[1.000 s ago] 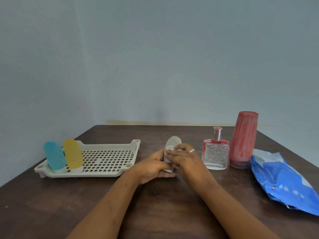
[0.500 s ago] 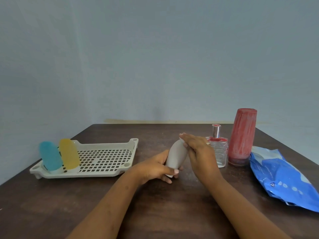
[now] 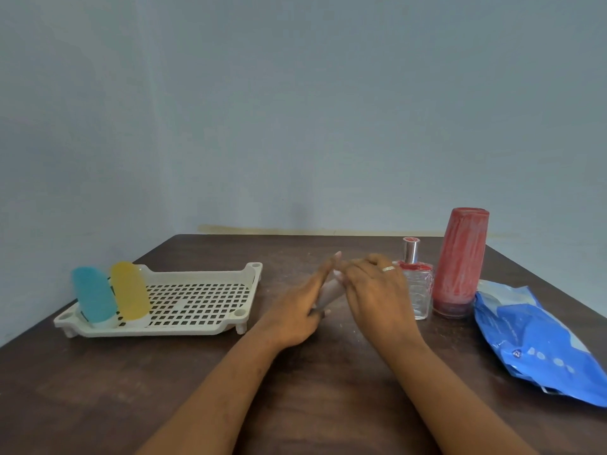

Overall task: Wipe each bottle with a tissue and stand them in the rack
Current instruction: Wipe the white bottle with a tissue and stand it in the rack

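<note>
A small white bottle [image 3: 328,293] is tilted between my two hands above the middle of the table. My left hand [image 3: 295,311] holds its lower end, fingers stretched along its side. My right hand [image 3: 374,290], with a ring on it, curls its fingers over the bottle's upper part; any tissue there is hidden. At the left end of the white perforated rack [image 3: 184,330], a blue bottle [image 3: 93,293] and a yellow bottle [image 3: 129,290] stand side by side. A clear glass perfume bottle [image 3: 418,292] and a tall red bottle [image 3: 460,261] stand on the table right of my hands.
A blue tissue pack [image 3: 538,339] lies at the right edge of the dark wooden table [image 3: 312,389]. The rack's right half holds nothing. A pale blue wall closes off the far side.
My right hand has moved from the bottle's middle up to its top. My left fingers have stretched out along the bottle, which now leans to the right.
</note>
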